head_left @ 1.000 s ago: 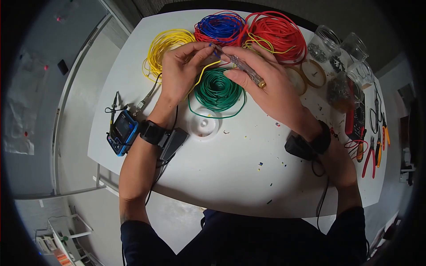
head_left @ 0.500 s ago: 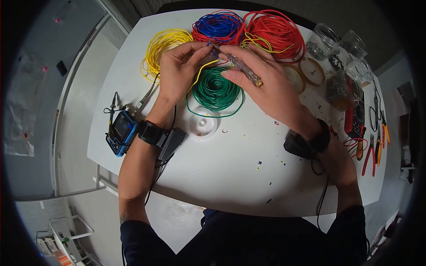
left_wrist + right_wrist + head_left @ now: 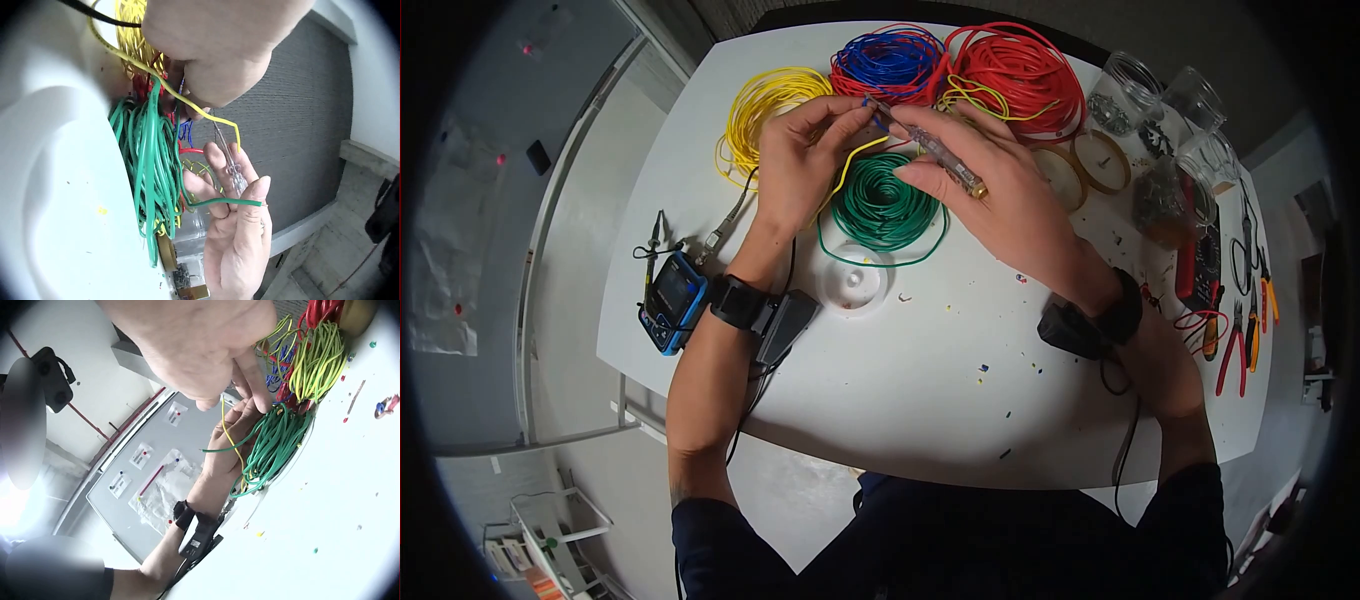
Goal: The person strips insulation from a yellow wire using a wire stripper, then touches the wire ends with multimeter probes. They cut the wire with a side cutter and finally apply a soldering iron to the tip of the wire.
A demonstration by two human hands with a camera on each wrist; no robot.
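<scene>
My left hand (image 3: 800, 165) is raised over the wire coils and pinches a thin blue wire (image 3: 866, 101) between thumb and forefinger; the fingertips cover most of it. In my right hand (image 3: 1025, 205) is a screwdriver with a clear handle (image 3: 945, 160), gripped by the fingers, with the thumb standing off the handle. Its thin shaft (image 3: 223, 139) points to the left fingertips. Below the hands lies a green wire coil (image 3: 887, 205), one loose end (image 3: 228, 200) rising beside the right hand. A bent yellow wire (image 3: 187, 100) passes in front of the left hand.
Yellow (image 3: 745, 115), blue (image 3: 890, 60) and red (image 3: 1040, 75) coils line the back. Clear jars (image 3: 1135, 85), tape rolls (image 3: 1100, 160), a red multimeter (image 3: 1190, 270) and pliers (image 3: 1232, 355) stand right. A small blue-cased device (image 3: 675, 300) and white round dish (image 3: 855, 282) lie left.
Both hands keep nearly the same pose at the blue wire. My right thumb has dropped slightly away from the screwdriver's handle, and the head view has shifted a little.
</scene>
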